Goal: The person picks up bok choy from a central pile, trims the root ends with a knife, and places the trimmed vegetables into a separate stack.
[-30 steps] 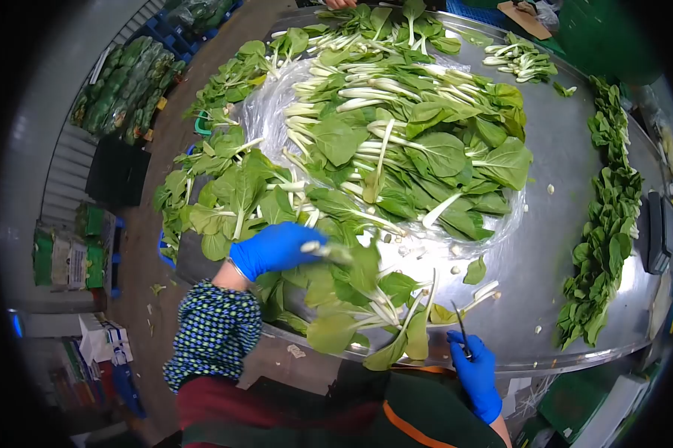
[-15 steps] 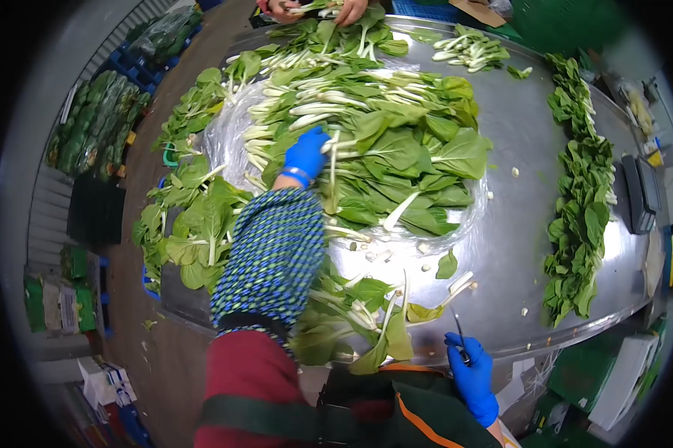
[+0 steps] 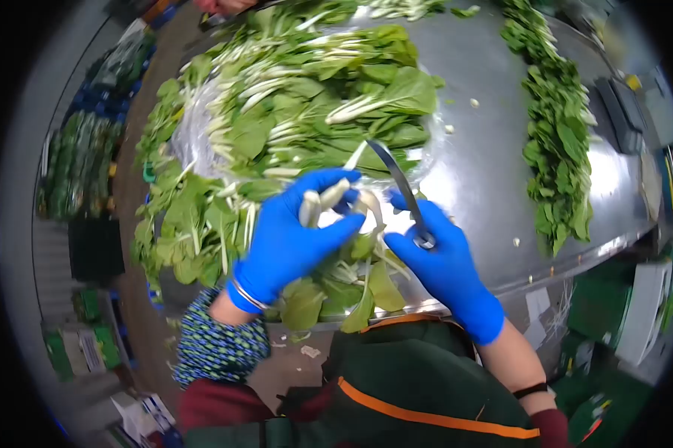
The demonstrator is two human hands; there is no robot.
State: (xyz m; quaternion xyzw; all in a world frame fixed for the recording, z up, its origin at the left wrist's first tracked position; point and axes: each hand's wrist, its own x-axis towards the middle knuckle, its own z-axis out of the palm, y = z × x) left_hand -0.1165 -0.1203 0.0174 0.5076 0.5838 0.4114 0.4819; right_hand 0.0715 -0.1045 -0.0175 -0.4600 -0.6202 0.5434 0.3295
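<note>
My left hand point(image 3: 288, 231), in a blue glove, is closed around a few pak choi stalks point(image 3: 330, 196) with their pale ends pointing up. A knife point(image 3: 398, 173) with a dark curved blade is gripped in my gloved right hand point(image 3: 445, 261), just to the right of those stalks. Its blade points up and away, toward the big heap of pak choi point(image 3: 299, 104) on the table. Below both hands, loose leaves and stalks point(image 3: 377, 287) lie at the table's near edge.
More leafy greens point(image 3: 194, 231) sit at the table's left side. A long row of pak choi point(image 3: 560, 149) runs down the right of the metal table point(image 3: 482, 194), beside a dark grey device point(image 3: 620, 112). Clear plastic film point(image 3: 194, 134) shows under the heap. Another person's hand point(image 3: 224, 6) is at the far edge.
My left hand has come back from the heap with pak choi stalks in it. My right hand has risen with the knife from the table's near edge to meet it. The view has shifted.
</note>
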